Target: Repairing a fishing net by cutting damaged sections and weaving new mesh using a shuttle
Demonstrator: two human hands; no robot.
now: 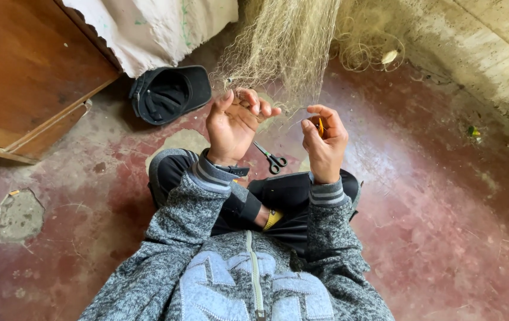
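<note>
A pale fishing net (284,47) hangs down from above to just in front of the seated person, its lower meshes gathered at the hands. It is judged very light, limp and easily snagged; the fine threads would tangle or tear if pulled hard, so it is best taken by pinching a few strands near the working spot rather than by the bulk. The left hand (231,125) is curled with its fingers closed on a pinch of mesh. The right hand (324,139) is closed around a small orange tool (320,126), with a thread drawn taut between the two hands. Small scissors (272,159) lie on the red floor (432,196) just beyond the knees. A dark cap (168,93) lies to the left by a wooden cabinet (26,71) and a white cloth (153,30); a concrete wall (492,53) closes the right, with open floor between
</note>
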